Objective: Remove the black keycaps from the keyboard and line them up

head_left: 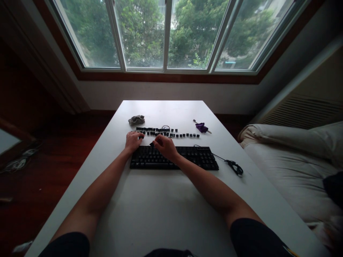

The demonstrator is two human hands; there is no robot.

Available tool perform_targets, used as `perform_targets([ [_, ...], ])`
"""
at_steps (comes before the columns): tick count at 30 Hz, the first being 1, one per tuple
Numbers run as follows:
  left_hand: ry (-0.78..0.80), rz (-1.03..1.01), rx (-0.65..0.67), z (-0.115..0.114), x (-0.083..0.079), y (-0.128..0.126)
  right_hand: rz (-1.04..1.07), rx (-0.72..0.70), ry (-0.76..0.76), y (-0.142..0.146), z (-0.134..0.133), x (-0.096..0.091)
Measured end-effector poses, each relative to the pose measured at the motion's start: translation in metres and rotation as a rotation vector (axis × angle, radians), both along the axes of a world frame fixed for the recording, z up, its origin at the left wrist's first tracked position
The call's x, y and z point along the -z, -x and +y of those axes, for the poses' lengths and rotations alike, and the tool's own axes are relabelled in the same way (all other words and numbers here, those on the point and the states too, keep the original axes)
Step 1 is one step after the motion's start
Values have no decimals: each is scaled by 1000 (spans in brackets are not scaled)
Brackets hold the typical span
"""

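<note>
A black keyboard (193,157) lies across the white table in front of me. Beyond it, small black keycaps (187,135) are laid out in two rough rows. My left hand (133,141) is at the left end of the nearer row, thumb and fingers closed round a dark keycap (141,137). Over the keyboard's upper edge, left of its middle, my right hand (165,146) is bent with its fingers pinched together. A small dark piece (151,144) shows at its fingertips, too small to make out. The right hand and forearm cover part of the keys.
A crumpled grey cloth (136,120) lies at the back left of the white table (150,207). At the back right is a purple cloth (202,127) with a thin stick-like brush (194,121). A coiled black cable (235,167) rests right of the keyboard. A sofa (273,171) stands beyond.
</note>
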State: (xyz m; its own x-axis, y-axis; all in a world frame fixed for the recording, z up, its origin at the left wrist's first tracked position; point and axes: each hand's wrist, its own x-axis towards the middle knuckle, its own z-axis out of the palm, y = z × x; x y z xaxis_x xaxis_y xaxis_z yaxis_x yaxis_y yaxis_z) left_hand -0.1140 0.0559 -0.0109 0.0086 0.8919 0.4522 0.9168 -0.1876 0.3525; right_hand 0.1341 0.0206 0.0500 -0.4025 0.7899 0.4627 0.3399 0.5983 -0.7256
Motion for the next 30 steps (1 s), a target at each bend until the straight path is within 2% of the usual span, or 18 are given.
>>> perform_targets([
  [10, 21, -11, 8, -5, -5, -6, -3, -15, 8, 1, -2, -2],
  [19, 7, -47, 22, 1, 2, -4, -17, -8, 3, 2, -4, -1],
  [30, -41, -8, 51, -7, -8, -5, -3, -32, -9, 1, -5, 0],
])
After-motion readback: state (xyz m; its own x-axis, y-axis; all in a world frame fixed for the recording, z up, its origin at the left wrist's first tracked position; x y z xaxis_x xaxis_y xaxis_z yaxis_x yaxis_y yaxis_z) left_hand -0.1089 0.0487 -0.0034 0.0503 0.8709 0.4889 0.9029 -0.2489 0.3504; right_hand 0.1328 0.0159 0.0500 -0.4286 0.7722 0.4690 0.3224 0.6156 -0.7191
